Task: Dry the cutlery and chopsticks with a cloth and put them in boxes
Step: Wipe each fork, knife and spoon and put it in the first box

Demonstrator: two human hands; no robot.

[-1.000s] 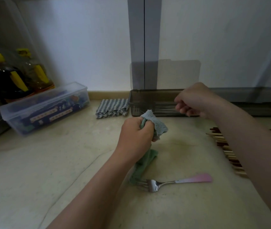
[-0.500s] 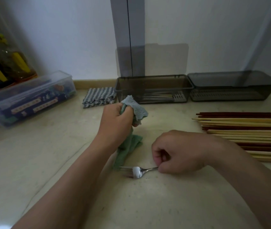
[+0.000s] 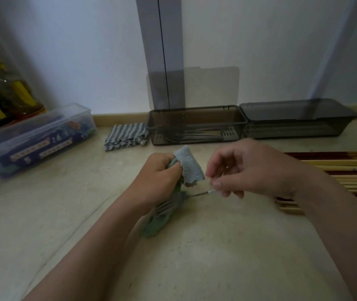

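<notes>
The fork (image 3: 164,207) had risen off the counter (image 3: 216,257) into the cloth (image 3: 187,165); the left hand (image 3: 159,181) gripped cloth round its tines to dry them; the right hand (image 3: 251,170) pinched the handle, steadying it.

The packets inside the clear lidded box (image 3: 36,140) carry print, but it is too blurred to read.

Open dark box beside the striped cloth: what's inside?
Several metal cutlery pieces lie lengthwise on the slotted floor of the dark translucent plastic box. Through the tinted wall, their count and types cannot be told.
</notes>
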